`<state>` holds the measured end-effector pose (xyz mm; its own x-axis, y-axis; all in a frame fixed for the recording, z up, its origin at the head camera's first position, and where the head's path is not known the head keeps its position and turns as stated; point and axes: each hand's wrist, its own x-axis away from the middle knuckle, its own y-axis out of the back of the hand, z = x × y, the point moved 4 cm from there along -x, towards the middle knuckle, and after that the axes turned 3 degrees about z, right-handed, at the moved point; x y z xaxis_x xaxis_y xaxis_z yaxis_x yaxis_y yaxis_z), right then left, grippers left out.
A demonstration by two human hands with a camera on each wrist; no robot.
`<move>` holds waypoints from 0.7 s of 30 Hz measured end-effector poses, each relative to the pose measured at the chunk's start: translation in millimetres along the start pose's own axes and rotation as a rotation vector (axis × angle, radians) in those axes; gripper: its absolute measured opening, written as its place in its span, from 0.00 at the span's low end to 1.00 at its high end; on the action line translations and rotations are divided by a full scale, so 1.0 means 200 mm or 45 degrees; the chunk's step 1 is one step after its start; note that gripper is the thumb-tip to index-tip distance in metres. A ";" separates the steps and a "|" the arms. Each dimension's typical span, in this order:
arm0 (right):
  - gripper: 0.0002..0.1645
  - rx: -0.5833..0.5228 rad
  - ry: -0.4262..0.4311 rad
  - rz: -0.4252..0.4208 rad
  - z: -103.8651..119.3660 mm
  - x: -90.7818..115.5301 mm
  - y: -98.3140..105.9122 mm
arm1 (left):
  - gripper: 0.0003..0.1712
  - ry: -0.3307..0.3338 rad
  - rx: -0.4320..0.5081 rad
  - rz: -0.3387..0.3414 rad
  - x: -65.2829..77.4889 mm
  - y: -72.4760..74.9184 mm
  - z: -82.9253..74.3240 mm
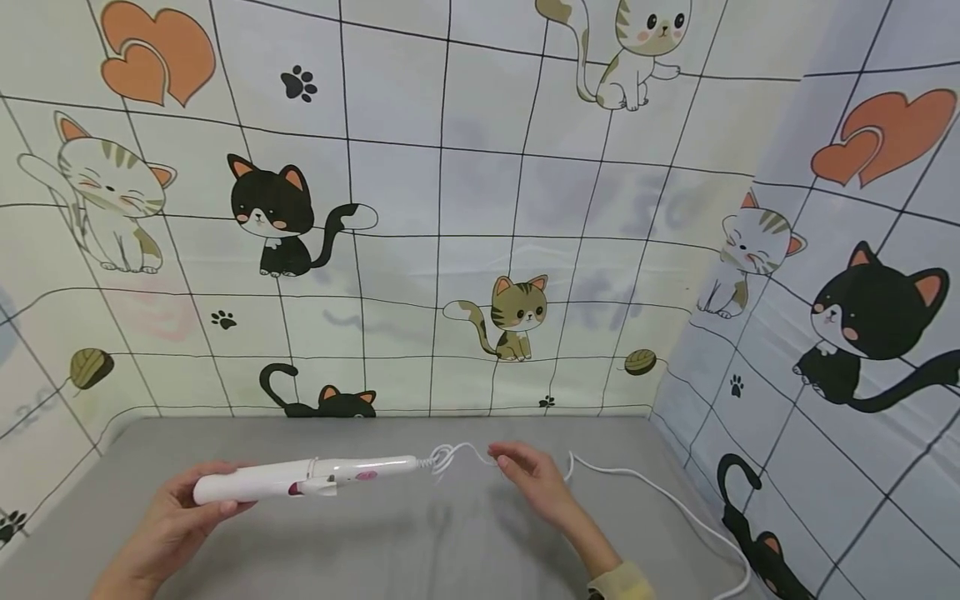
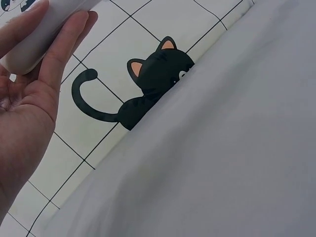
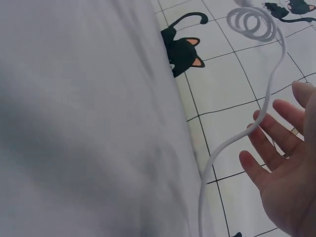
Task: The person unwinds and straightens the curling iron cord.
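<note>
A white hair iron [image 1: 300, 478], a long wand with small pink markings, is held level above the grey surface. My left hand [image 1: 174, 518] grips its thick rounded end, thumb below and fingers behind. In the left wrist view that end [image 2: 42, 37] sits between thumb and fingers. From the slim end runs a white power cord [image 1: 626, 472], coiled in small loops [image 3: 253, 24] near the iron. My right hand [image 1: 536, 483] is beside the cord with fingers loosely spread. The right wrist view shows the cord passing at the fingertips; whether they touch it, I cannot tell.
A grey cloth-covered surface [image 1: 360, 550] lies under both hands. Behind it and to the right rise cloth walls [image 1: 397, 275] printed with cats and grid lines. The cord trails over the surface's right side toward the front edge.
</note>
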<state>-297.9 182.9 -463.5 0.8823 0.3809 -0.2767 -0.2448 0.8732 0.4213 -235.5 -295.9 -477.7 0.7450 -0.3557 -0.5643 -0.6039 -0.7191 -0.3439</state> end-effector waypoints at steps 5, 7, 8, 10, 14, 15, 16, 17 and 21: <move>0.19 -0.014 0.038 -0.016 0.03 -0.01 0.00 | 0.37 0.019 -0.003 -0.003 0.01 -0.01 0.00; 0.19 -0.025 0.059 -0.011 0.04 -0.02 0.00 | 0.38 0.021 -0.005 0.000 0.01 -0.01 0.01; 0.19 -0.031 0.062 -0.004 0.05 -0.02 0.00 | 0.38 0.021 -0.009 0.004 0.02 -0.01 0.01; 0.19 -0.037 0.058 0.019 0.05 -0.02 -0.01 | 0.38 0.036 -0.016 -0.012 0.02 -0.01 0.01; 0.20 -0.021 0.053 0.076 0.07 -0.04 -0.04 | 0.36 0.076 -0.074 -0.045 0.04 -0.01 0.02; 0.20 -0.016 0.067 0.086 0.08 -0.05 -0.06 | 0.35 0.090 -0.090 -0.064 0.04 0.00 0.02; 0.20 -0.011 0.082 0.095 0.09 -0.05 -0.07 | 0.35 0.105 -0.108 -0.084 0.04 0.00 0.02; 0.20 -0.010 0.097 0.104 0.10 -0.06 -0.08 | 0.35 0.112 -0.126 -0.095 0.04 0.00 0.02; 0.19 0.003 0.150 0.130 0.13 -0.07 -0.13 | 0.35 0.134 -0.151 -0.124 0.03 0.00 0.03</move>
<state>-294.7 147.6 -448.0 0.7996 0.5007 -0.3317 -0.3298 0.8276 0.4542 -232.1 -293.8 -485.0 0.8275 -0.3371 -0.4490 -0.4945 -0.8163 -0.2986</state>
